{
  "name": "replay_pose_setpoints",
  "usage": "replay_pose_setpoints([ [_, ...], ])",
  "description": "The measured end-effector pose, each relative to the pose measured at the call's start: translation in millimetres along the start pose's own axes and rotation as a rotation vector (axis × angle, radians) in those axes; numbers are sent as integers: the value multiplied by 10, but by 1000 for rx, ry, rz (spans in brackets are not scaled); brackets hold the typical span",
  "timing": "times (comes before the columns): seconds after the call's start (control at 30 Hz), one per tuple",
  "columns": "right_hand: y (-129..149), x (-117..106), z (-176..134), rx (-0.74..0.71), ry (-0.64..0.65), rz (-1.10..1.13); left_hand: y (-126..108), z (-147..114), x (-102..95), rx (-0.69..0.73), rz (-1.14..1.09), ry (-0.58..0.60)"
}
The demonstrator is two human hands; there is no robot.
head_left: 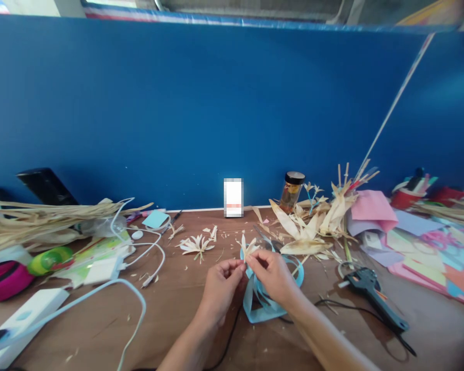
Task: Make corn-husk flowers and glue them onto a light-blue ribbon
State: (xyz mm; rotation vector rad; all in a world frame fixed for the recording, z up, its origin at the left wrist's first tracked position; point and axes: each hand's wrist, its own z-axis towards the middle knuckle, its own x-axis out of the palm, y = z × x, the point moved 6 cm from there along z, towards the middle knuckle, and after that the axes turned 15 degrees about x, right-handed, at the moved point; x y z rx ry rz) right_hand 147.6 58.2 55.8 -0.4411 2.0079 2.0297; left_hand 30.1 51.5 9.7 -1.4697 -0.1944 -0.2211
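Note:
Between my two hands, over the middle of the table, is a small flower of dried husk (247, 246) with pale pointed petals spreading upward. My left hand (224, 286) is closed, thumb and index finger pinching at the flower's base. From the other side my right hand (272, 273) pinches the same base, its fingertips almost meeting the left ones. Light blue ribbon (261, 309) lies in loose loops beneath and around my right hand. To the left, another husk flower (198, 246) rests on the table. What exactly the fingertips cover is hidden.
A hot glue gun (375, 296) with a black cord lies at right, near colored paper (421, 252). Dried husks (305, 232) and a black-lidded jar (293, 190) stand behind. At left are a power strip (27, 319), white cables and a pink tape roll (7, 281).

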Motion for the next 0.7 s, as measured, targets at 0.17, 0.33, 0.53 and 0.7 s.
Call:
replay_pose_setpoints([
  [0.17,-4,3,-7,-3,-25,-79,-73,20,-47,161,196,-2],
  [0.33,-19,15,-15,12,-32,-105,-211,-4,-34,251,302,-44],
  [0.53,-13,9,-9,63,-24,-30,-236,-15,-45,267,336,-58],
  [0.7,-91,34,-13,107,-24,18,-140,-15,-44,223,315,-30],
])
